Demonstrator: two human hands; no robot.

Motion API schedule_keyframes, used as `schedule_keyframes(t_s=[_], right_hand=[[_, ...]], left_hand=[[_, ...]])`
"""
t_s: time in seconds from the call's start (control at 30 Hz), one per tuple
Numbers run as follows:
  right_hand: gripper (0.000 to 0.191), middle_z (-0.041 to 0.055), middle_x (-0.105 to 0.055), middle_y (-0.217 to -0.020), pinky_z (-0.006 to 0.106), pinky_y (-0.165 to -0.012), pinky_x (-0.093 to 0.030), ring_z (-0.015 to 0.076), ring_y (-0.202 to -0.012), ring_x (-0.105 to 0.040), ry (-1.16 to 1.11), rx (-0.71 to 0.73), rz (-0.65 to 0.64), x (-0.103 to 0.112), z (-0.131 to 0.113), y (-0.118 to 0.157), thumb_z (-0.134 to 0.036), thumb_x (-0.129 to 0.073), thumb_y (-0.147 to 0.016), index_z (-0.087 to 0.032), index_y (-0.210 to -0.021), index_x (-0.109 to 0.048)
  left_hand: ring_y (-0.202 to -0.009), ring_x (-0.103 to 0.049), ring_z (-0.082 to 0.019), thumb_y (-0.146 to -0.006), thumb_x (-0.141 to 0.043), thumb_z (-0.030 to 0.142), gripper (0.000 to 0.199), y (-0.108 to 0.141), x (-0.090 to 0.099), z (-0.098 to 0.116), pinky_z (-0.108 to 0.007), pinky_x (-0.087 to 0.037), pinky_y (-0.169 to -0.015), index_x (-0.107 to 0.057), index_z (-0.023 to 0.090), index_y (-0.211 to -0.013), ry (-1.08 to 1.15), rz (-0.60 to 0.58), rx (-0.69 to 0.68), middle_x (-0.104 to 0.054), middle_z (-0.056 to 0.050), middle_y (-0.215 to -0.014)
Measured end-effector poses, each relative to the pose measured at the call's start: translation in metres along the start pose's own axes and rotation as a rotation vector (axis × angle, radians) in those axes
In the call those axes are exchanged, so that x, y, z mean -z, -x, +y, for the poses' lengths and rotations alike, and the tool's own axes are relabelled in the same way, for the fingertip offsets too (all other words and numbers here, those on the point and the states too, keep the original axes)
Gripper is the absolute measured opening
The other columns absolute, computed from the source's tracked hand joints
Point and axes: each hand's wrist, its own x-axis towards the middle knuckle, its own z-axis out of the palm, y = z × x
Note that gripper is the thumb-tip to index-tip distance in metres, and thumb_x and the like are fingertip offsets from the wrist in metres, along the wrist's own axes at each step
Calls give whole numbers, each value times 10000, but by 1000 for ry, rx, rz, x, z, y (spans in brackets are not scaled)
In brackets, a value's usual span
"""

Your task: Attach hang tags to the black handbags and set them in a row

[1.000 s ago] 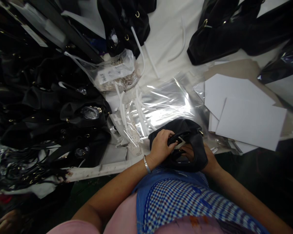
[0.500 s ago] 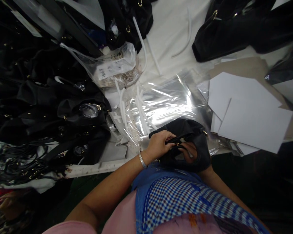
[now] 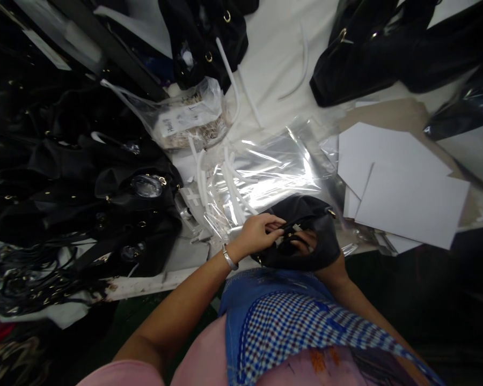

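A black handbag (image 3: 306, 206) with gold-coloured fittings is at the near edge of the table, against the apron. My left hand (image 3: 260, 233), with a silver bracelet at the wrist, pinches the bag's edge near its opening. My right hand (image 3: 306, 242) reaches round from the right side; its fingers show through the gap in the bag, bent at a dark part by a small gold fitting. The bag's body covers the rest of that hand. Just beyond the bag lie clear plastic sleeves (image 3: 269, 171) and white curved tubes (image 3: 235, 187).
Black bags (image 3: 124, 182) are heaped on the left, and more black bags (image 3: 358, 69) lie at the far right. White sheets (image 3: 410, 198) rest on brown card to the right. A plastic bag of tan bits (image 3: 197, 128) sits beyond the sleeves.
The handbag has shifted slightly left and turned a little in my hands. My right fingers have moved left inside its gap, closer to my left hand. The whole view has shifted slightly.
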Motion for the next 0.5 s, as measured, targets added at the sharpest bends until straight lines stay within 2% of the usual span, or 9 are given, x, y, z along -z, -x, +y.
schedule_keyframes(t_s=[0.1, 0.17, 0.23, 0.3, 0.33, 0.4, 0.5], right_hand=[[326, 76, -687, -1113, 468, -947, -518, 269, -1063, -634, -46, 94, 54, 19, -8, 2, -212, -583, -884, -257, -1205, -616], [371, 75, -679, -1122, 448, -949, -524, 260, -1067, -633, -56, 110, 155, 32, -13, 11, -152, -601, -863, -282, -1211, -611], [389, 84, -654, -1158, 455, -946, -529, 258, -1050, -637, -52, -20, 264, 39, -18, 22, -152, -607, -861, -283, -1227, -597], [380, 105, -626, -1179, 443, -878, -567, 243, -960, -662, -63, -192, 318, 40, -21, 32, -194, -588, -879, -257, -1254, -573], [366, 107, -626, -1154, 425, -831, -586, 230, -900, -670, -68, -231, 324, 38, -22, 35, -213, -581, -886, -249, -1249, -572], [332, 95, -639, -1089, 395, -788, -595, 215, -851, -670, -63, -165, 286, 34, -23, 36, -230, -578, -890, -256, -1221, -589], [276, 89, -663, -1059, 382, -832, -565, 230, -943, -652, 39, 45, 159, 31, -23, 26, -235, -556, -907, -259, -1172, -631]], left_hand=[[-886, -682, -174, -887, -543, 294, 235, -2, 8, -4, -298, -554, -829, -705, 185, -1017, 50, 147, 15, -730, -56, -990], [-957, -667, -181, -912, -512, 306, 248, -2, 13, -6, -319, -531, -894, -697, 208, -1045, -9, 245, -11, -719, -45, -1051], [-1045, -637, -184, -929, -488, 311, 262, -1, 15, -5, -342, -490, -974, -678, 240, -1096, -75, 241, -54, -698, -27, -1128], [-1126, -601, -183, -944, -464, 325, 284, -1, 15, -3, -355, -443, -1038, -650, 264, -1150, -105, 175, -96, -671, -11, -1197], [-1151, -586, -183, -946, -463, 341, 295, 0, 14, -1, -357, -428, -1053, -634, 268, -1176, -109, 150, -111, -658, -10, -1222], [-1170, -571, -194, -926, -505, 392, 328, 1, 12, 4, -357, -422, -1053, -608, 266, -1211, -129, 131, -127, -637, -22, -1252], [-1143, -569, -225, -824, -641, 469, 452, 2, 10, 11, -373, -435, -1019, -591, 252, -1217, -228, 137, -147, -631, -51, -1219]])
